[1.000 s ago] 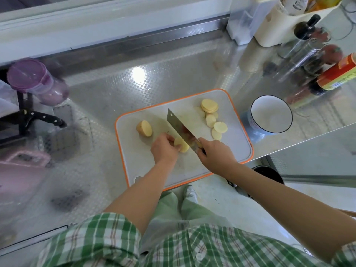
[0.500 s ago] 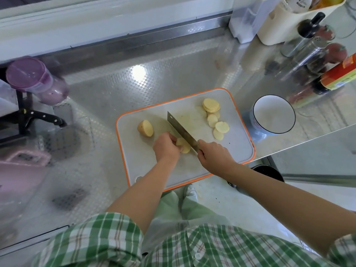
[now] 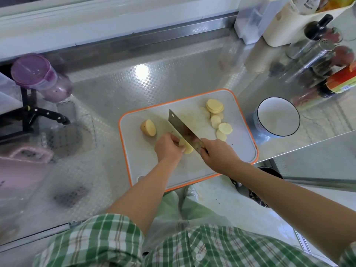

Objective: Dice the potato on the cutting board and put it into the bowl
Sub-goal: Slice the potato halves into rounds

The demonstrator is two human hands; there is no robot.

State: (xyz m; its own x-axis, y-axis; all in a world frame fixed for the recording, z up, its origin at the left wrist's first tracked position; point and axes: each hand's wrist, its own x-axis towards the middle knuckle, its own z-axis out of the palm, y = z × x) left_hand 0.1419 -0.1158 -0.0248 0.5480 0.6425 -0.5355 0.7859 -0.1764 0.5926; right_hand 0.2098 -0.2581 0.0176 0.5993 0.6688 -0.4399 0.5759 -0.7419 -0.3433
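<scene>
A grey cutting board [image 3: 242, 143] with an orange rim lies on the steel counter. My left hand [image 3: 168, 147] holds a small potato piece [image 3: 187, 148] down on it with curled fingers. My right hand [image 3: 217, 155] grips the handle of a cleaver [image 3: 180, 126], whose blade stands against the right side of that piece. A potato half [image 3: 148, 128] lies at the board's left. Several round potato slices [image 3: 217, 117] lie at the back right. A white bowl [image 3: 278, 116] with a dark rim stands right of the board.
Bottles and shakers [image 3: 317, 53] crowd the back right corner beside a cream container [image 3: 289, 26]. A purple-lidded jar [image 3: 36, 76] and a black knife handle [image 3: 48, 114] are at the left. A pink object [image 3: 23, 162] lies at the near left. The counter edge runs just below the board.
The cleaver blade has gone down onto the potato piece that my left hand holds. Both hands stay in nearly the same place on the board.
</scene>
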